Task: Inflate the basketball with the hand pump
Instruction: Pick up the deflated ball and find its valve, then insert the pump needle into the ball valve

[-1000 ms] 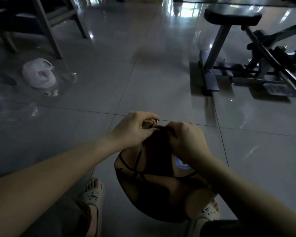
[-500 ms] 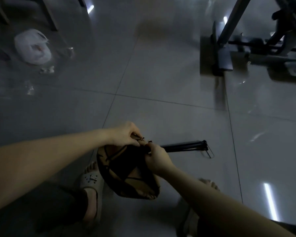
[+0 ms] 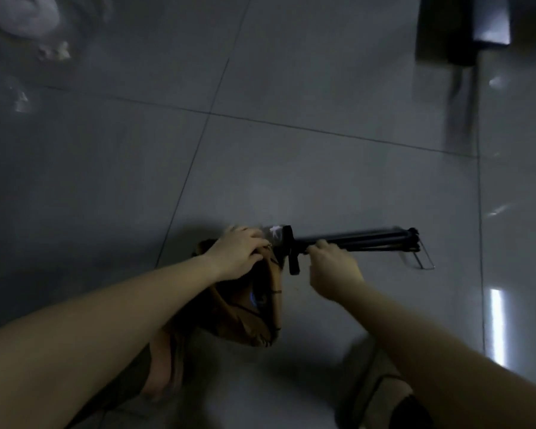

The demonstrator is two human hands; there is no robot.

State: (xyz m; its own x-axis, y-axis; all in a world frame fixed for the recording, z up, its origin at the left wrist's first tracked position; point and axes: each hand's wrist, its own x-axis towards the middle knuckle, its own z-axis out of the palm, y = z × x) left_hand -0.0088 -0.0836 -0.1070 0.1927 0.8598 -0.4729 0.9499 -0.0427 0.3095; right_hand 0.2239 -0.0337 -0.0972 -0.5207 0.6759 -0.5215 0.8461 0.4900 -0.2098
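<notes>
On floor [image 3: 322, 181]: left hand [image 3: 237, 255] atop basketball [image 3: 245, 317] (fingers' grip unclear); right hand [image 3: 333, 269] fingers clasp blurred pump [image 3: 362, 239].

Glossy grey tiled floor [image 3: 291, 72], dim, crossed by thin grout lines. Resting on it: a limp brown basketball [image 3: 239, 317] low down, a black hand pump [image 3: 369, 239] stretched rightward, a white plastic bag [image 3: 25, 13] and scraps [image 3: 54, 52] top left, a dark metal foot [image 3: 446, 35] top right.

The basketball [image 3: 245, 314] sits on the floor [image 3: 322, 181], our left hand [image 3: 239, 255] gripping its top; the hand pump [image 3: 369, 241] lies just right of it, held in our right hand [image 3: 331, 267]; a bag [image 3: 25, 13] lies back left.
</notes>
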